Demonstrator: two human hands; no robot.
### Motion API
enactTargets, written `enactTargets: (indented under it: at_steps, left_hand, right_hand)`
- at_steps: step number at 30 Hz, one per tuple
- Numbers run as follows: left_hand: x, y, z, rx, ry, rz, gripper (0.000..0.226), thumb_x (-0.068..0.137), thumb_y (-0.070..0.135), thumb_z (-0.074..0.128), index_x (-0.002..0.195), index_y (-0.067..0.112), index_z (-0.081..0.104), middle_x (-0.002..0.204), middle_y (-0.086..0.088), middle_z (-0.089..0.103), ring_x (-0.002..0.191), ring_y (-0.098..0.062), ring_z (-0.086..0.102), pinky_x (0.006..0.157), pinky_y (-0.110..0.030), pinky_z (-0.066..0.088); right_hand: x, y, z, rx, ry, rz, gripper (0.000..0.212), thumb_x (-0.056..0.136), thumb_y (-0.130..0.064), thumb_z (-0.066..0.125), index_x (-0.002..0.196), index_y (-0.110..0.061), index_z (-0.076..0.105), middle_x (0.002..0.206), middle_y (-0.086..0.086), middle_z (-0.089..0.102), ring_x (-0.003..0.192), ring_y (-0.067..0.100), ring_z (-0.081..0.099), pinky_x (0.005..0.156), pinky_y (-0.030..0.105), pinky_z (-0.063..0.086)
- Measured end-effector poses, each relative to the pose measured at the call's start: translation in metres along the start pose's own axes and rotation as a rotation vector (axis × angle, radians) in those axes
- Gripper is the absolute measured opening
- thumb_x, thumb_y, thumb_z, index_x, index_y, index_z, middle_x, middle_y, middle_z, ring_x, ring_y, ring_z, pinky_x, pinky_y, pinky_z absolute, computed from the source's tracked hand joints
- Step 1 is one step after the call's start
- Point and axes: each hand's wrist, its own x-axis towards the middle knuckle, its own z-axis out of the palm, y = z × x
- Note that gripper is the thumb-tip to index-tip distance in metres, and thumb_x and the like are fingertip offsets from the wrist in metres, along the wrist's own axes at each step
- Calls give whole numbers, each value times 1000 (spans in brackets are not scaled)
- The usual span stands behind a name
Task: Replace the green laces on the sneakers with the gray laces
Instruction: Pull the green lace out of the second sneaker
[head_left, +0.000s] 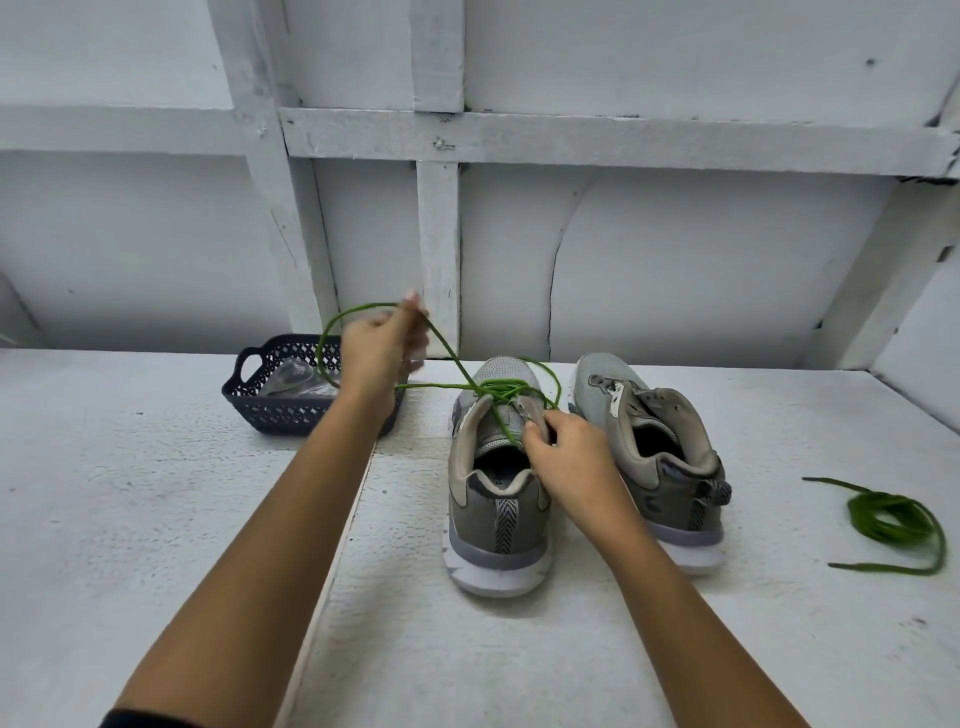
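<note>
Two grey sneakers stand side by side on the white table, heels toward me. The left sneaker (496, 509) still carries a green lace (452, 358) through its lower eyelets. My left hand (382, 353) pinches that lace, lifted up and to the left, and the lace loops over the hand. My right hand (566, 457) grips the left sneaker's tongue and right collar edge. The right sneaker (660, 447) has no lace. A second green lace (891, 522) lies coiled loose on the table at the far right.
A dark blue perforated basket (270, 405) stands at the back left, behind my left hand, with a clear plastic packet (293, 379) inside. A white framed wall (623, 260) rises right behind the table. A seam runs down the table top between my arms.
</note>
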Motion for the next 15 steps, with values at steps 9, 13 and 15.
enactTargets:
  at_steps: [9, 13, 15]
  left_hand:
    - [-19, -44, 18, 379, -229, -24, 13, 87, 14, 65, 75, 8, 68, 72, -6, 62, 72, -15, 55, 61, -22, 45]
    - [-8, -29, 13, 304, -46, 75, 21, 91, 13, 59, 70, 15, 62, 68, 0, 58, 70, -13, 53, 72, -29, 43]
    - [-2, -16, 6, 233, 29, 127, 21, 93, 14, 55, 73, 15, 60, 69, -1, 56, 68, -16, 51, 71, -32, 45]
  right_hand:
    - [0, -1, -1, -9, 3, -10, 32, 94, -20, 47, 63, -15, 41, 71, 5, 47, 71, 22, 44, 58, 29, 19]
    - [-1, -1, -1, -4, -6, -9, 29, 94, -20, 47, 65, -15, 42, 68, 2, 46, 70, 21, 45, 57, 29, 20]
    - [-1, 1, -1, -6, -8, -2, 28, 94, -19, 47, 67, -12, 45, 68, 2, 46, 70, 21, 45, 56, 29, 19]
